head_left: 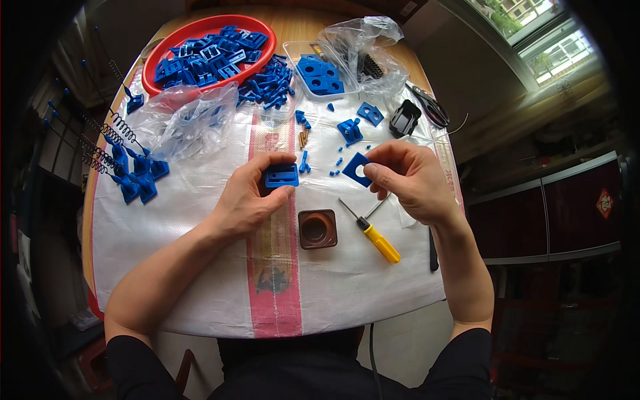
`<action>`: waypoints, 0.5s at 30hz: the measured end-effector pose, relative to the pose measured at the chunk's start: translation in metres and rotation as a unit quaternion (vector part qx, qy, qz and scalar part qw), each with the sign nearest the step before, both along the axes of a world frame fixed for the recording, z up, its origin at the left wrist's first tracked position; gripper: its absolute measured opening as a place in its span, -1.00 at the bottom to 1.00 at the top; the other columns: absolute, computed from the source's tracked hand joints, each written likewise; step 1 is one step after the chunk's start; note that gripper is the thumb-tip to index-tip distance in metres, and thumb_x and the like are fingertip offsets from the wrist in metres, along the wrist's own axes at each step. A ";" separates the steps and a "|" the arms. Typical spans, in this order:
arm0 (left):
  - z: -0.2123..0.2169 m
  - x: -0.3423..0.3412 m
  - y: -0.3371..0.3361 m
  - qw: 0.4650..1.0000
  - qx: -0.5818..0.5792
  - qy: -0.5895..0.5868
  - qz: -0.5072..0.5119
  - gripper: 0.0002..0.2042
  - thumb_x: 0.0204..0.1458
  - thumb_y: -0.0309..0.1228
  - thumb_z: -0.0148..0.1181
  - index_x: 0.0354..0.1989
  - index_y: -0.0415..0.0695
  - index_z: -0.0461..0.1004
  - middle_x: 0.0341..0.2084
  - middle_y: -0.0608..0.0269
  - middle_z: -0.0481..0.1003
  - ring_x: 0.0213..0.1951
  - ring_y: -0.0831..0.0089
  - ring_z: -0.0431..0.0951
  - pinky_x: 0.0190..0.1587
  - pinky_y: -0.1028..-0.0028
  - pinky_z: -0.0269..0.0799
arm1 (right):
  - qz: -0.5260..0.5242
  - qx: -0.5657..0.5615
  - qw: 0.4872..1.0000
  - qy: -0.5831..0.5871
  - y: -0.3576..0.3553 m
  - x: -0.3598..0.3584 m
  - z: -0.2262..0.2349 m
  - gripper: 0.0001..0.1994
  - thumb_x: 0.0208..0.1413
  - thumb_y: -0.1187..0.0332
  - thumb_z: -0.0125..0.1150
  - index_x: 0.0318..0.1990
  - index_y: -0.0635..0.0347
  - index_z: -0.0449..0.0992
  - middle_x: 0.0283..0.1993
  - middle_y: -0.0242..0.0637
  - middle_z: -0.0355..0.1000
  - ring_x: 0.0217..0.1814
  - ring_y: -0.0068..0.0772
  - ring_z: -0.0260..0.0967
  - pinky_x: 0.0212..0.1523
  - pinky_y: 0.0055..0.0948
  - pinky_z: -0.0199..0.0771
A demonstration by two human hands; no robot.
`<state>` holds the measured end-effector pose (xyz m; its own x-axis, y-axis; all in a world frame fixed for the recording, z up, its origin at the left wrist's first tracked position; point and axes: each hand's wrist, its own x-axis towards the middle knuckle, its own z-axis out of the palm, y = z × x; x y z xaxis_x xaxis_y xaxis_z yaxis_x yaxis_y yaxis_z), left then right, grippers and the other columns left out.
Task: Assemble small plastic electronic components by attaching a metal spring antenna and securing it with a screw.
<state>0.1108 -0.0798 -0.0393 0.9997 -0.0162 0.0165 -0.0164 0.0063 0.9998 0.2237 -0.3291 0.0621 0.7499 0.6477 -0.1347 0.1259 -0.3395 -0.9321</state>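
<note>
Between the thumb and fingers of my left hand [250, 197] is a blue plastic block [281, 175] with a slot in its face. My right hand [413, 179] pinches a flat blue square plate [357, 170] with a round hole by its edge. The two parts are apart, held above the table. Below them stands a small brown square pot [318, 229] with a round opening. Right of the pot lies a yellow-handled screwdriver [380, 241], with another thin metal shaft beside its tip. Small blue pegs [305, 162] and brass-coloured pins [304, 137] lie beyond my hands.
A red basin [270, 57] full of blue parts stands far left, with loose blue pieces [270, 83] beside it. A clear tub [292, 57] holds blue plates. Blue pieces with springs [137, 173] sit at left. Scissors [430, 107] and a black case [404, 119] lie right.
</note>
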 end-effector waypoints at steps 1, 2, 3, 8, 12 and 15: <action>0.002 -0.003 -0.001 1.000 0.019 -0.015 0.000 -0.57 0.12 -0.62 0.17 0.21 -0.24 0.38 0.00 0.25 0.44 0.04 0.53 0.46 0.15 0.50 0.41 | 0.004 -0.006 1.000 -0.014 -0.011 -0.012 -0.004 -0.86 0.24 0.42 0.29 -0.15 0.33 0.60 -0.32 -0.32 0.58 -0.38 -0.60 0.51 -0.32 -0.56 0.57; 0.007 -0.003 -0.003 0.999 0.039 -0.034 -0.001 -0.57 0.11 -0.63 0.17 0.20 -0.24 0.39 0.00 0.25 0.44 0.05 0.51 0.46 0.15 0.50 0.40 | 0.008 -0.010 0.999 -0.032 -0.022 -0.023 -0.008 -0.87 0.28 0.43 0.25 -0.15 0.33 0.59 -0.33 -0.32 0.58 -0.37 -0.61 0.52 -0.31 -0.56 0.57; 0.015 -0.003 -0.003 0.984 0.151 -0.091 0.017 -0.57 0.03 -0.61 0.22 0.13 -0.24 0.43 -0.03 0.18 0.44 0.07 0.36 0.46 0.18 0.41 0.39 | 0.003 -0.014 0.998 -0.058 -0.031 -0.033 -0.012 -0.86 0.31 0.43 0.21 -0.13 0.34 0.58 -0.33 -0.33 0.58 -0.36 -0.61 0.52 -0.29 -0.56 0.57; 0.017 -0.003 -0.003 0.932 0.345 -0.109 -0.001 -0.57 -0.07 -0.58 0.25 0.06 -0.24 0.46 -0.02 0.07 0.42 0.12 0.11 0.37 0.25 0.27 0.31 | -0.021 -0.052 0.998 -0.040 -0.057 -0.059 -0.023 -0.86 0.32 0.49 0.16 -0.04 0.29 0.53 -0.23 -0.25 0.60 -0.21 -0.56 0.59 -0.18 -0.55 0.58; 0.020 -0.008 -0.004 0.915 0.381 -0.128 -0.012 -0.56 -0.07 -0.57 0.25 0.07 -0.22 0.46 0.00 0.06 0.42 0.17 0.08 0.32 0.29 0.23 0.26 | -0.033 -0.031 0.995 -0.090 -0.058 -0.064 -0.026 -0.80 0.25 0.55 0.22 0.01 0.29 0.55 -0.21 -0.23 0.60 -0.20 -0.50 0.59 -0.14 -0.49 0.58; 0.044 -0.015 -0.010 0.893 0.400 -0.204 0.038 -0.57 -0.02 -0.53 0.29 0.09 -0.21 0.47 -0.05 0.09 0.46 0.04 0.20 0.44 0.12 0.30 0.38 | -0.018 -0.030 0.992 -0.118 -0.061 -0.060 -0.031 -0.80 0.19 0.58 0.26 -0.03 0.29 0.59 -0.21 -0.22 0.60 -0.20 -0.44 0.59 -0.15 -0.46 0.58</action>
